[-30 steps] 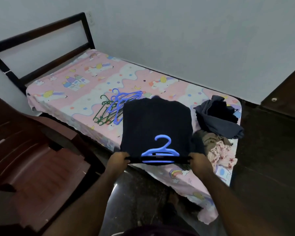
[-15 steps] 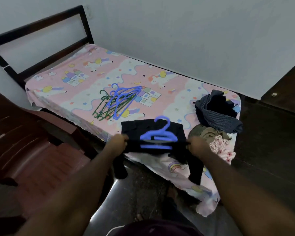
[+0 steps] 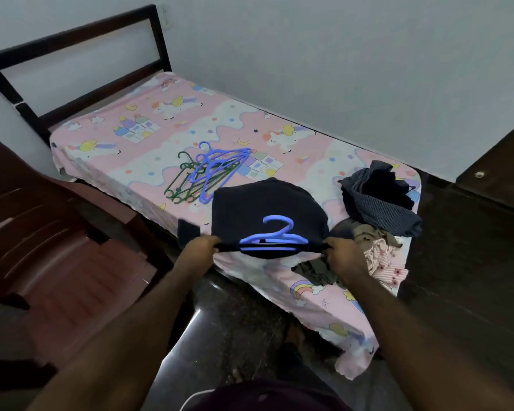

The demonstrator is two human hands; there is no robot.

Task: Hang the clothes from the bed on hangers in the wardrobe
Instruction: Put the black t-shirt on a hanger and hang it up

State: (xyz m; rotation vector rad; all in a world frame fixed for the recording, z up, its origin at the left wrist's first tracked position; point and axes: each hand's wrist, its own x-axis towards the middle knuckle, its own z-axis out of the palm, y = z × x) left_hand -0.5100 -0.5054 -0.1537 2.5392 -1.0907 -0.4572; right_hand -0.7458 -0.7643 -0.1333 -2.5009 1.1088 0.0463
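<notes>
Holds the dark garment (image 3: pixel 264 209) over the near edge of the bed (image 3: pixel 161 126), pinched at either shoulder by left hand (image 3: pixel 201 250) and right hand (image 3: pixel 343 255). Carries the blue hanger (image 3: pixel 275 237) inside, long axis left to right, hook pointing far, equally near both hands.
</notes>
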